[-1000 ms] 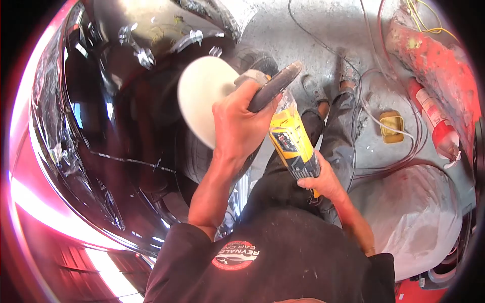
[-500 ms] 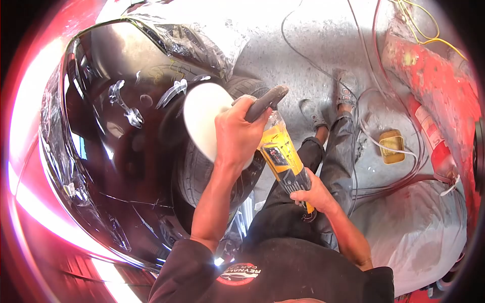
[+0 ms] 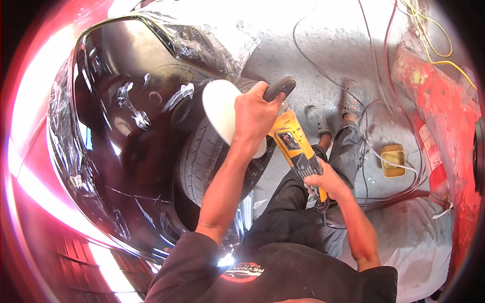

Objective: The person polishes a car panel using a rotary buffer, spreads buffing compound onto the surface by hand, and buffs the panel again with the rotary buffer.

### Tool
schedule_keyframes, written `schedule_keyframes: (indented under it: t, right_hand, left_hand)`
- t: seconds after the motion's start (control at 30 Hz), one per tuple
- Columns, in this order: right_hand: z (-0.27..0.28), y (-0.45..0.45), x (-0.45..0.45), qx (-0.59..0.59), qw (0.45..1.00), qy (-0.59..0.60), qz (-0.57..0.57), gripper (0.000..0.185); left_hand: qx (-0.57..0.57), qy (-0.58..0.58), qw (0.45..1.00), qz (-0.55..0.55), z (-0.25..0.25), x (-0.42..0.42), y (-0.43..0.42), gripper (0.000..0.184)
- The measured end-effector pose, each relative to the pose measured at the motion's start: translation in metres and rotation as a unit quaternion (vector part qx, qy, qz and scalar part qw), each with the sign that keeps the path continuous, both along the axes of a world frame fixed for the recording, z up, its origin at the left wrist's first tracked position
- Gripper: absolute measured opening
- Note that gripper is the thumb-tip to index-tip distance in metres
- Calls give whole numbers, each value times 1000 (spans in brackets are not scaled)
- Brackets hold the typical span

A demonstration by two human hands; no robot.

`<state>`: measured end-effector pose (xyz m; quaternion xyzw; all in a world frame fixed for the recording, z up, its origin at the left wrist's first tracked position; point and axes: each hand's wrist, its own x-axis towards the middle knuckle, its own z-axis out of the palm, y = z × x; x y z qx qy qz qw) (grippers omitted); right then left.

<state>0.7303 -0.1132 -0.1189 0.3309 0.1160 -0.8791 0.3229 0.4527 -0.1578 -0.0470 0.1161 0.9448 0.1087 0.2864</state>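
Note:
A yellow and black polisher [image 3: 292, 139] with a round white pad [image 3: 220, 108] is in both my hands. My left hand [image 3: 255, 113] is closed round its black front handle [image 3: 279, 89]. At the back end, my right hand [image 3: 329, 182] wraps the rear grip, where the cord hangs down. The pad stands in front of a tyre [image 3: 199, 161], beside the glossy black car panel [image 3: 136, 161]. I cannot tell whether pad and panel touch. White smears of paste [image 3: 132, 105] lie on the panel, with another streak [image 3: 179, 96] closer to the pad.
Clear plastic film [image 3: 217, 40] covers the car's far part. Cables and hoses [image 3: 374, 60] trail over the concrete floor near my shoes [image 3: 352, 96]. To the right are a yellow container [image 3: 393, 160], a red fire extinguisher [image 3: 433, 161], a red-painted surface [image 3: 439, 96] and a grey covered object [image 3: 404, 227].
The polisher has shifted right with both hands, its pad drawing back a little from the smeared part of the panel. The whole view has also slid slightly. Both grips stay the same.

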Motion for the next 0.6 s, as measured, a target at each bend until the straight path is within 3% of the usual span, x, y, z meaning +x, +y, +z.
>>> schedule_keyframes:
  t: [0.07, 0.23, 0.43, 0.6]
  right_hand:
    - [3, 12, -6, 8, 1000, 7, 12, 52]
    - [11, 42, -31, 58, 996, 55, 25, 69]
    - [26, 67, -69, 96, 991, 81, 52, 69]
    - [18, 59, -57, 99, 992, 65, 48, 69]
  left_hand:
    - [1, 7, 1000, 21, 8, -1, 3, 22]
    - [33, 42, 997, 52, 41, -14, 17, 21]
    - [74, 65, 990, 96, 78, -37, 37, 23]
    - [99, 49, 989, 101, 55, -28, 24, 21]
